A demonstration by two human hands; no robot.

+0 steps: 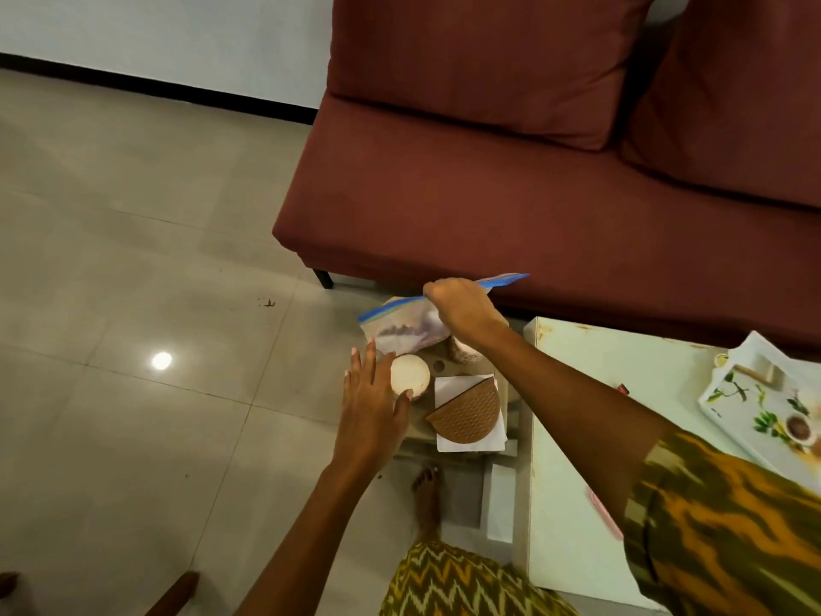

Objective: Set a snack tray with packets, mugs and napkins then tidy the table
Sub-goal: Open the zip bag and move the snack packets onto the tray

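Note:
My right hand (462,309) grips the blue zip top of a clear plastic snack bag (402,333) and holds it above a low round wooden stool (420,422). My left hand (371,404) reaches in with straight fingers, its thumb touching a pale round mug (409,374) that stands on the stool. A white napkin (446,389) lies beside the mug with a brown half-round woven coaster (468,415) on top of it. Another packet (464,351) is partly hidden under my right wrist.
A dark red sofa (533,193) stands behind the stool. To the right is a white table (573,415) carrying a floral tray (755,393). My bare foot (426,495) is on the tiled floor (133,260), which stretches off to the left.

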